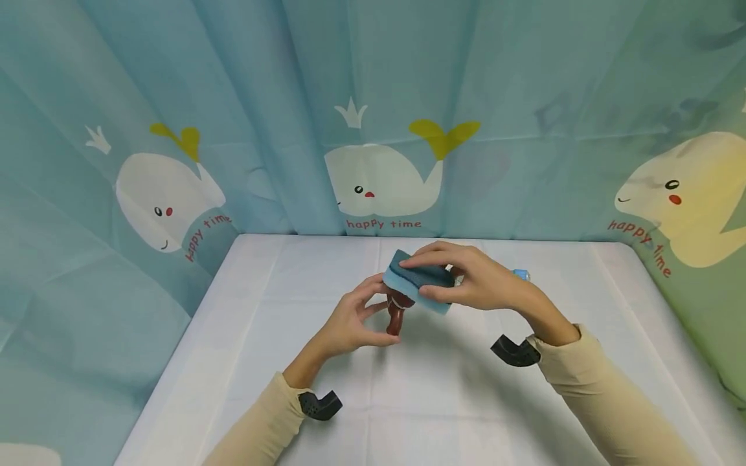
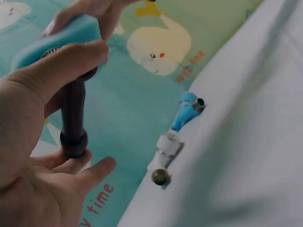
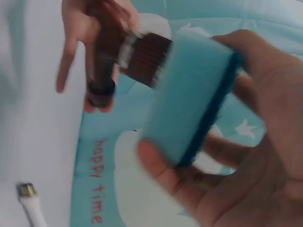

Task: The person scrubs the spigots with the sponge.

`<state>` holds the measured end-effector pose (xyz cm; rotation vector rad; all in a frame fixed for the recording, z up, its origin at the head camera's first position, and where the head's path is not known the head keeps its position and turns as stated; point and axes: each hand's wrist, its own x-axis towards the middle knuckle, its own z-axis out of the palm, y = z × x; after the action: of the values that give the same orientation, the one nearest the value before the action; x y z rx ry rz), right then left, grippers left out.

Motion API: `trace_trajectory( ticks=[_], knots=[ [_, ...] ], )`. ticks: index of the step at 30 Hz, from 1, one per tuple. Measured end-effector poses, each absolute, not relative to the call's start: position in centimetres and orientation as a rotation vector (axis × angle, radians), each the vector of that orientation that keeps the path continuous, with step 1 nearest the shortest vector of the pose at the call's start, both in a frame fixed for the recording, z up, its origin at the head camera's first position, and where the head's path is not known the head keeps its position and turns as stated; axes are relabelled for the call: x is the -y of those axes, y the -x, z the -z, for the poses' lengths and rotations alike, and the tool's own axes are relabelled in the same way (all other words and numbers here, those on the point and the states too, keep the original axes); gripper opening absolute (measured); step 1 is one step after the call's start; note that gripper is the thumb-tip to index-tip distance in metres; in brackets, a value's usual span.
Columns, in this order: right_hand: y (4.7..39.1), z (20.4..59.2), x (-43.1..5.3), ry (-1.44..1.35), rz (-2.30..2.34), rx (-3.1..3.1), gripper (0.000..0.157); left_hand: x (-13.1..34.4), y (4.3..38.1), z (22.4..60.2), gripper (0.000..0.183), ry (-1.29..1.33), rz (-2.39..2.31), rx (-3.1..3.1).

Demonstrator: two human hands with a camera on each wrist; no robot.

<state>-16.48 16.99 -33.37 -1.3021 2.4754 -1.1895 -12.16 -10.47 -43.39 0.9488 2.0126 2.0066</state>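
Observation:
My left hand [image 1: 352,320] holds a brown tap-like fitting [image 1: 395,318] between its thumb and fingers, above the table. In the right wrist view this fitting [image 3: 146,57] shows a ribbed collar, a silver ring and a dark round end. A light blue sponge [image 1: 422,285] with a darker blue layer is pinched between the thumb and fingers of my right hand [image 1: 484,278]. The sponge's pale side [image 3: 187,90] lies right at the ribbed collar. In the left wrist view the left thumb covers part of the fitting's upper end.
On the white table [image 1: 291,272], behind my right hand, lies a blue fitting [image 2: 186,113] with a metal end. Beside it is a white fitting [image 2: 163,149] with a brass-coloured end. A whale-print curtain [image 1: 379,77] hangs around the table's back and sides.

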Motion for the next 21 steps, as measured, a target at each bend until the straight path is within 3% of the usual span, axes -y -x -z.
trace_trajectory(
  ticks=[7,13,21],
  knots=[
    [16.8,32.5,-17.0,1.255,1.150,-2.498,0.043,10.7,12.1,43.5,0.068,-0.947,-2.061,-1.930],
    [16.2,35.1,-16.7,1.345,1.263,-2.832,0.047,10.4,12.2,43.1,0.070,-0.726,-2.234,-1.875],
    [13.0,39.1,-14.3,1.556,1.288,-3.069,0.040,9.7,12.8,42.5,0.057,-0.451,-2.312,-1.933]
  ],
)
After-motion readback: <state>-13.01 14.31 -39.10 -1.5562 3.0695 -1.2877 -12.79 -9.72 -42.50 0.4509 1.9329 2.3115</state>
